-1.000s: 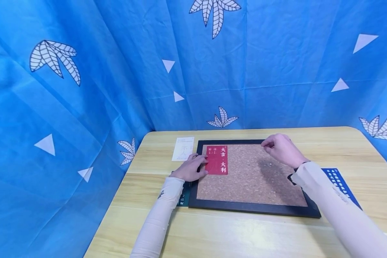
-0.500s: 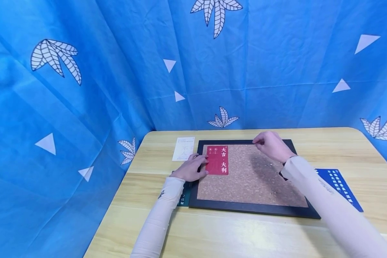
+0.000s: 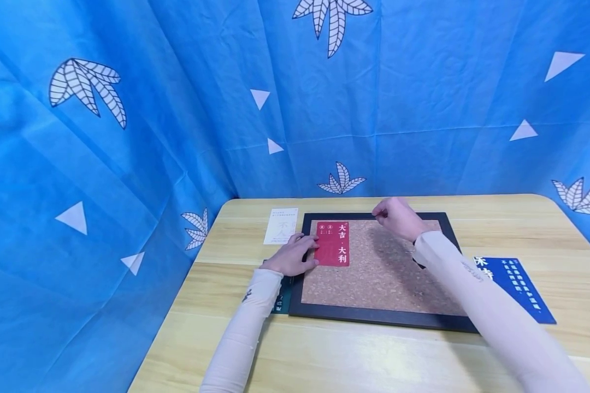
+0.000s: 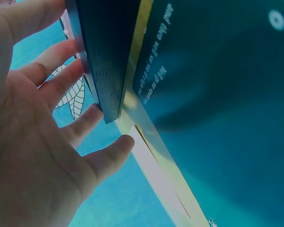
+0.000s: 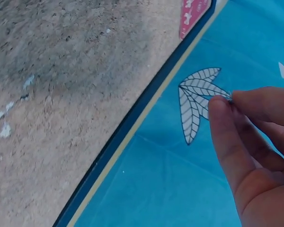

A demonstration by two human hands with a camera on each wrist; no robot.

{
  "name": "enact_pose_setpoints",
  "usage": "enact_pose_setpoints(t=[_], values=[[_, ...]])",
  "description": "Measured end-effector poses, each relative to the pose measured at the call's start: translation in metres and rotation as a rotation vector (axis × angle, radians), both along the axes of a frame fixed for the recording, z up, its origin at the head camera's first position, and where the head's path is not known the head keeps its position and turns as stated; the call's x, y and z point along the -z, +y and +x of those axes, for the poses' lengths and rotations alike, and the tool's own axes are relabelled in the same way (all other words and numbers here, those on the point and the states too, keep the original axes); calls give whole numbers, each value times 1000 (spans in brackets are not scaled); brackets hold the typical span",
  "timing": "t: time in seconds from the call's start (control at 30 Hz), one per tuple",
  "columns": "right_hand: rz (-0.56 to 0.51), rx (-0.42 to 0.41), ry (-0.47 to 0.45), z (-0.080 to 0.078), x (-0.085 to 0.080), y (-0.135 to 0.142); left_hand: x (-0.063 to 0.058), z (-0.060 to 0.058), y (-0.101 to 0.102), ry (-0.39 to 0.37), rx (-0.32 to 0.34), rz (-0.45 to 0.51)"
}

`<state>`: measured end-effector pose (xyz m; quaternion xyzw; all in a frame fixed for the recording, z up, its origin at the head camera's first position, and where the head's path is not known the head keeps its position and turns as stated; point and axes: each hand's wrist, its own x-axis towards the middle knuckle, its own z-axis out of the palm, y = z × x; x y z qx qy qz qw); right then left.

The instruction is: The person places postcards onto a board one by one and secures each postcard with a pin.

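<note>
A cork board [image 3: 364, 284] in a black frame [image 3: 373, 315] lies on the table. At its left end lies a red card [image 3: 331, 252] with white characters. My left hand [image 3: 289, 257] rests over the frame's left side with spread fingers, their tips at the card's left edge. Above the board's far part is my right hand [image 3: 399, 218]. In the right wrist view its thumb and forefinger pinch a tiny pin [image 5: 231, 98], mostly hidden between the fingertips. Several small whitish bits [image 5: 5, 128] lie on the cork.
A white card [image 3: 280, 225] lies beyond the left hand. A dark green card [image 3: 281, 301] is partly under the left wrist, beside the frame. To the board's right lies a blue card [image 3: 518, 289], partly behind the right sleeve. A blue curtain [image 3: 423, 98] hangs behind the wooden table [image 3: 324, 355].
My right hand has moved left over the board towards the red card, uncovering more of the blue card. The left hand has stayed at the red card's edge.
</note>
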<state>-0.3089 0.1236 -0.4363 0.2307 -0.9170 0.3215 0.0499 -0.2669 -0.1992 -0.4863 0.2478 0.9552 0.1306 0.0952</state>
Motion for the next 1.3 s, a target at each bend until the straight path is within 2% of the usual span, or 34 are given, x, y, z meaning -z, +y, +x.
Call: enact_pose_setpoints(t=[0.43,0.7,1.1,1.3], values=[[26,-44,-27,-16,12,-23,-2,2,0,-15,-7,12],[69,-112,-13,-25,21,-39,-2,3,0,-9,-9,15],[157,-93,-58,-31,27,-55,-1,2,1,-25,-28,11],[166,-92,-43,-33,30,-59,-2,3,1,-34,-33,10]])
